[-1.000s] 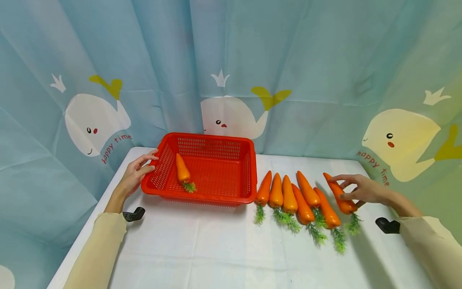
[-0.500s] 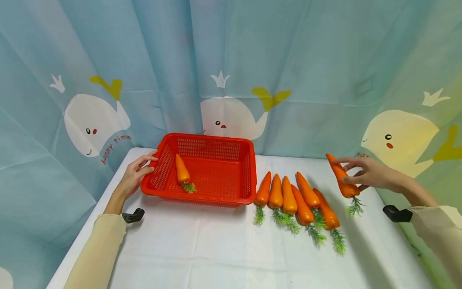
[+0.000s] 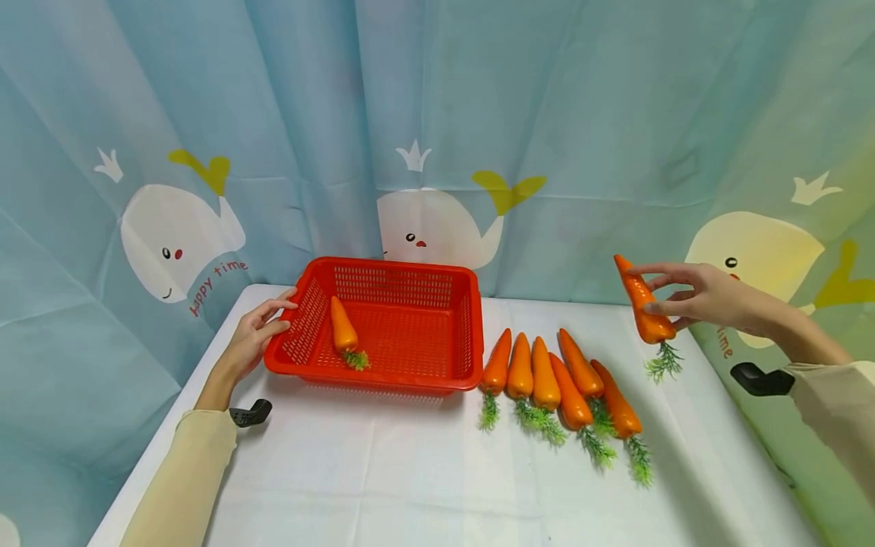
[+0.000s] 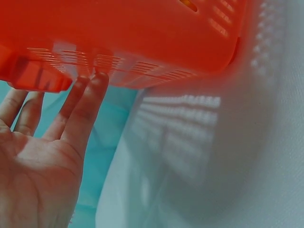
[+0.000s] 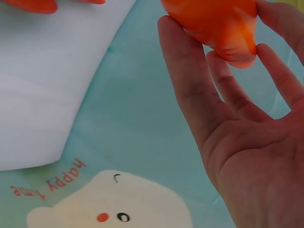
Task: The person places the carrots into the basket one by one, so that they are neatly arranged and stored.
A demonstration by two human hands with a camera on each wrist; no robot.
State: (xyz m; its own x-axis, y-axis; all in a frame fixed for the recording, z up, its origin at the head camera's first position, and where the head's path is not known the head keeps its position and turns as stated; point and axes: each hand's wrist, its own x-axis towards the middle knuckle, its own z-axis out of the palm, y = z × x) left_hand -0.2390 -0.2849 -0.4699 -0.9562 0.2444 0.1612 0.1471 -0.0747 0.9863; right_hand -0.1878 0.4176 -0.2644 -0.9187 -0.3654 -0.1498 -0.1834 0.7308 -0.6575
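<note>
On the left, a red plastic basket point(image 3: 390, 377) with slotted walls stands on the white table. One carrot point(image 3: 343, 325) with a short green top lies inside it. My left hand point(image 3: 254, 330) holds the basket's left rim; in the left wrist view, some fingertips point(image 4: 99, 80) meet the slotted wall below the rim. To the right, my right hand point(image 3: 704, 296) pinches a carrot point(image 3: 641, 304) in the air, tip up and leafy top hanging down. That carrot's tip point(image 5: 240, 57) shows between the fingers in the right wrist view. Several carrots point(image 3: 544, 376) lie in a row right of the basket.
The table point(image 3: 410, 471) has a white cloth. Behind it hangs a light blue curtain point(image 3: 601, 114) printed with white whales. Each wrist carries a black camera mount, one at the left point(image 3: 251, 412) and one at the right point(image 3: 760, 378).
My right hand has lifted the rightmost carrot off the table, up and away from the others. My left hand stays at the basket rim.
</note>
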